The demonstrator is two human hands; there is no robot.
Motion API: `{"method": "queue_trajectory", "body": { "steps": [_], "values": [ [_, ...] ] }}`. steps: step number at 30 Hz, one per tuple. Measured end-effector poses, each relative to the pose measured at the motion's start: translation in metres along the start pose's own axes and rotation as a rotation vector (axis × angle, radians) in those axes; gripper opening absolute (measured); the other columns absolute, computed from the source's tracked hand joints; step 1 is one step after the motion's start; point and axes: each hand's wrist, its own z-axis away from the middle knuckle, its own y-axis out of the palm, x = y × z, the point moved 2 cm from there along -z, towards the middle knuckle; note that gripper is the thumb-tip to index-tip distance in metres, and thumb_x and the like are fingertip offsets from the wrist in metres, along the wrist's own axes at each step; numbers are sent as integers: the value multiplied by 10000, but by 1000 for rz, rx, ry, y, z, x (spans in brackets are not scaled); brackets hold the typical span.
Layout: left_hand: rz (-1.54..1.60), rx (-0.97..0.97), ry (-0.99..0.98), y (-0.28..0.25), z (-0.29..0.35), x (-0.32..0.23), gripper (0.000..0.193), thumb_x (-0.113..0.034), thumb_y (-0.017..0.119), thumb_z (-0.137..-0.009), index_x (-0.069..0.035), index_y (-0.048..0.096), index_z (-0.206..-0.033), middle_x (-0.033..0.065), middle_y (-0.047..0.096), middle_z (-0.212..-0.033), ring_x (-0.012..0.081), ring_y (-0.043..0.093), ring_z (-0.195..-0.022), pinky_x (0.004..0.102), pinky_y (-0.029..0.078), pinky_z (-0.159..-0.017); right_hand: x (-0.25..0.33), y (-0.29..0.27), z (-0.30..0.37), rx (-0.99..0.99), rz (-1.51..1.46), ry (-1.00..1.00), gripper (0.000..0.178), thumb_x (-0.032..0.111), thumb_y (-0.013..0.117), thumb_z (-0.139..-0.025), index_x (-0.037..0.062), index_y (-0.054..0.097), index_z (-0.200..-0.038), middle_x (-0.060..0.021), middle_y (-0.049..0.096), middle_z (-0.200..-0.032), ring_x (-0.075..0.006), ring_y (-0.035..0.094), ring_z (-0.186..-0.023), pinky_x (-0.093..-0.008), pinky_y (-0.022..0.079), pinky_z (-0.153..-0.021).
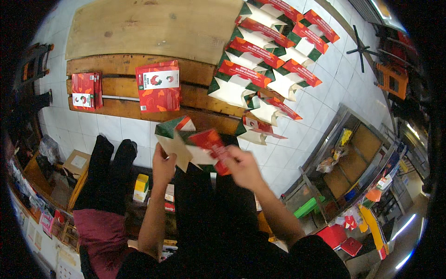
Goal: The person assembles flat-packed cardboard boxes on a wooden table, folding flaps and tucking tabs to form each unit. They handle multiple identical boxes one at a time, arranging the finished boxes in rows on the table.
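Note:
Over my lap I hold a partly folded cardboard food box (177, 148), red and green outside and cream inside. My left hand (163, 165) pinches its left side, with the thumb along the edge. Around the red flap on the box's right side are the fingers of my right hand (242, 168), slightly blurred. Just beyond the box, a stack of flat red cartons (158, 100) lies on the slatted wooden table (195, 69). A smaller stack of red cartons (86, 90) sits farther left.
Several opened red, green and cream boxes (239, 88) stand in rows at the table's right end. A person in black trousers and a maroon top (102, 232) sits at my left. To the right is a metal-framed cart (346, 158) on the white tiled floor (320, 104).

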Motion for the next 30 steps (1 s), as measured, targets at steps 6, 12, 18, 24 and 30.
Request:
{"method": "queue_trajectory", "body": {
  "steps": [6, 12, 18, 24, 30],
  "values": [
    [262, 243, -267, 6, -11, 56, 339, -6, 633, -921, 11, 580, -1256, 102, 666, -1175, 203, 673, -1024, 337, 577, -872, -20, -57, -27, -87, 129, 28, 137, 152, 669, -938, 55, 702, -1029, -92, 678, -787, -176, 626, -698, -312, 489, -679],
    [461, 208, -363, 117, -67, 113, 353, -82, 715, -898, 11, 587, -1213, 105, 653, -1167, 219, 665, -1014, 359, 594, -858, -38, -37, -89, -215, 675, -102, 124, 134, 670, -873, 76, 708, -977, -163, 711, -925, -381, 678, -888, -504, 524, -776],
    [545, 220, -444, 181, -106, 131, 370, -104, 745, -882, 42, 584, -1181, 114, 654, -1120, 213, 679, -917, 352, 608, -836, -54, -46, -114, -246, 880, -21, 189, 122, 636, -878, 107, 711, -1050, -140, 705, -1015, -376, 688, -902, -499, 558, -778],
    [125, 49, -351, 168, -88, 104, 652, -209, 811, -834, 79, 457, -1299, 179, 588, -1097, 256, 647, -917, 345, 570, -804, -49, -58, -116, -296, 782, -130, 400, 139, 720, -834, 37, 635, -1212, -196, 642, -1191, -392, 631, -1069, -455, 507, -947],
    [-301, -624, 584, 56, -110, 1, 787, -243, 846, -779, 73, 414, -1355, 283, 448, -1315, 422, 434, -1267, 512, 352, -1085, -35, -60, -75, -515, 499, -255, 452, 116, 676, -878, 15, 563, -1304, -225, 584, -1297, -413, 576, -1183, -448, 473, -995]
  ]
}}
